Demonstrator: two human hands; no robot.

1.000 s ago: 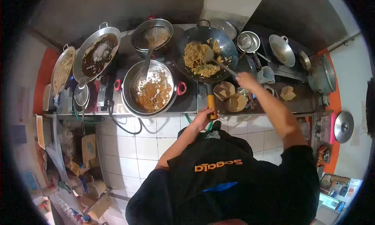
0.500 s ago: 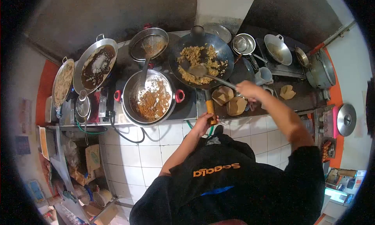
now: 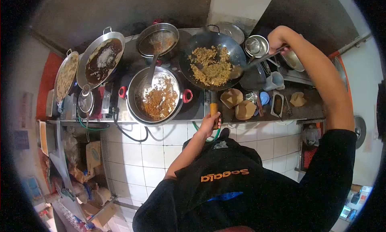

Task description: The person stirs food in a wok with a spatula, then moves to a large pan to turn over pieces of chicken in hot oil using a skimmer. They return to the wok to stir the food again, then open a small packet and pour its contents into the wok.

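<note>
A dark wok (image 3: 238,51) holds yellow-brown fried rice (image 3: 213,71). My left hand (image 3: 209,124) is closed round the wok's wooden handle (image 3: 214,108) at the counter's front edge. Raised to the right beyond the wok, my right hand (image 3: 279,39) grips the handle of a metal cooking ladle (image 3: 236,72). The ladle's head rests by the wok's right inner side, at the border of the rice; its exact bowl shape is blurred. Brown paper food boxes (image 3: 245,110) stand open just right of the wok handle.
Left of the wok, a steel pot (image 3: 132,93) with red handles contains brown crumbs and a utensil. Behind it sits a strainer (image 3: 140,43). Farther left are a pan of dark sauce (image 3: 82,71) and a pan of pale food (image 3: 66,77). A plastic jug (image 3: 274,80) stands at right.
My right hand has swung up and away to the right, and the ladle's head has slid from the rice's middle to the wok's right side. My left hand keeps its grip.
</note>
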